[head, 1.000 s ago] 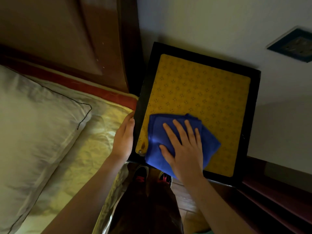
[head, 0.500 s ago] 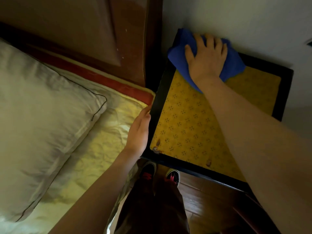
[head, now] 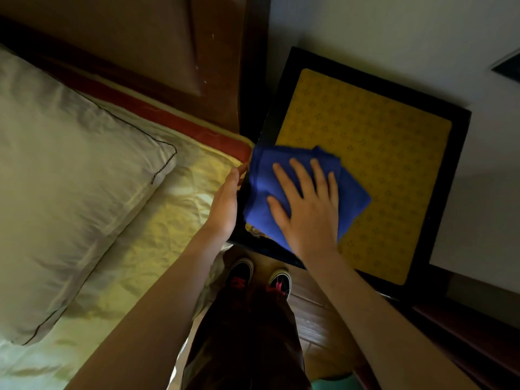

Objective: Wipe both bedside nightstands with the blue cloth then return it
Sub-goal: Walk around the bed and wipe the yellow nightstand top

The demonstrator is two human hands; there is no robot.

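The right hand (head: pixel 306 209) presses flat, fingers spread and grip open, on the folded blue cloth (head: pixel 264 190) at the near left corner of the black-framed, yellow patterned nightstand tabletop (head: pixel 380 153). The left hand (head: pixel 225 204), grip open, rests against the tabletop's left edge.

Bare forearms, dark trousers (head: pixel 247 347), black shoes (head: pixel 240 273) with red laces.

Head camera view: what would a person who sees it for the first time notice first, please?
First, the blue cloth on the near left corner of the nightstand, whose top is yellow and patterned; the right hand lies flat on the cloth. The left hand rests at the nightstand's left edge. A pale pillow fills the left side, on the bed.
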